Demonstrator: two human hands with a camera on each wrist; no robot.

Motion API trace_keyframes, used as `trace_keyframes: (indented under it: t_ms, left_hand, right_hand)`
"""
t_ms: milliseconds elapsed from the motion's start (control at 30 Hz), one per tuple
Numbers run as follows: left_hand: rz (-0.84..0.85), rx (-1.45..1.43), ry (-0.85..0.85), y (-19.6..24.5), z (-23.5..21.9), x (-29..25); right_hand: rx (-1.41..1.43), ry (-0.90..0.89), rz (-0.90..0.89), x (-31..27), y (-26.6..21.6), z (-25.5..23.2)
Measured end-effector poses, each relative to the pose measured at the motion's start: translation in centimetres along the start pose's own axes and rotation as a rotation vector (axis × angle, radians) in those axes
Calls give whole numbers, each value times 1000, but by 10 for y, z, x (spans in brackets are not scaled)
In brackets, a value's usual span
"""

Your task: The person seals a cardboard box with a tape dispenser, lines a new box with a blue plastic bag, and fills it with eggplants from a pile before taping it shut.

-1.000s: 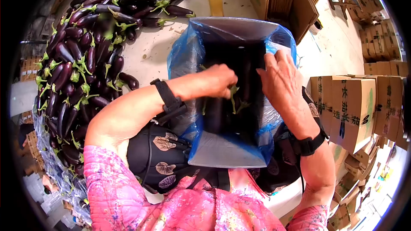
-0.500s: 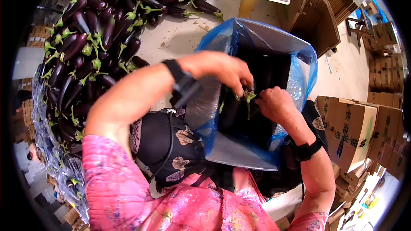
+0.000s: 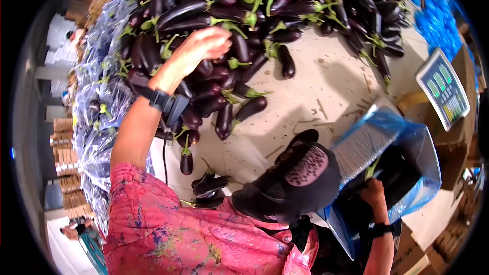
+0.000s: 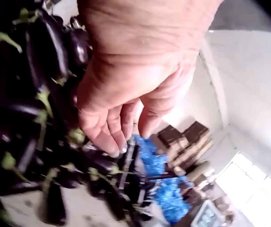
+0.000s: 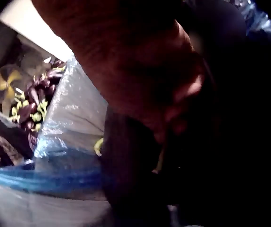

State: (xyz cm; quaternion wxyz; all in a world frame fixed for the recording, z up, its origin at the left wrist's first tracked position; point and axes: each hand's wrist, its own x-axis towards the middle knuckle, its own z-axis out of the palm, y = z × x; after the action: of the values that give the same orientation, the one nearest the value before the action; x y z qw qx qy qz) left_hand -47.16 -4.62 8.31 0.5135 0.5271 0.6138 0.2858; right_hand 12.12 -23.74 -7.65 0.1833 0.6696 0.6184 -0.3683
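My left hand [image 3: 206, 45] is over the large heap of eggplants [image 3: 186, 12], bent at the wrist. In the left wrist view that hand [image 4: 126, 94] has loosely bent fingers with nothing between them, and eggplants [image 4: 52, 42] lie below and beside it. Inside the box lined with blue plastic [image 3: 364, 135], my right hand [image 3: 374, 192] reaches down by a green stem [image 3: 373, 168] among dark eggplants. The right wrist view shows this hand [image 5: 140, 71] in deep shadow, its fingertips close to a stem [image 5: 161, 161]; whether they pinch it cannot be seen.
A scale display [image 3: 442, 89] stands beyond the box at the right. A few eggplants [image 3: 209, 188] lie apart near my body. Clear plastic sheeting [image 3: 94, 137] edges the heap on the left, and blue plastic [image 3: 440, 30] lies at the upper right.
The head view has swung toward the heap. My left hand has left the box and moved out over the eggplants, while my right hand stays inside the box.
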Motion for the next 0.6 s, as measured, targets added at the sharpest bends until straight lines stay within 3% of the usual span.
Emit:
trace_keyframes:
  t_ms: [133, 200, 267, 333, 400, 533, 600]
  left_hand:
    - [-126, 125, 409, -156, -71, -64]
    - [-151, 187, 576, -192, -59, -96]
    - [-96, 366, 672, -219, -46, -107]
    - [-112, 401, 706, -225, -33, -105]
    - [6, 463, 807, -227, -29, -92]
    - [173, 603, 826, -158, -35, -60]
    - [375, 688, 967, -145, -57, -31]
  right_hand:
    - [-61, 13, -1, -4, 7, 7]
    - [-34, -30, -10, -2, 22, 18]
    - [-140, -42, -73, -18, 6, 7]
    - [-42, -25, -143, -33, -4, -3]
    - [74, 42, -148, -44, -14, -13]
    - [286, 156, -191, -62, -34, -32]
    - [373, 207, -214, -68, -38, -35]
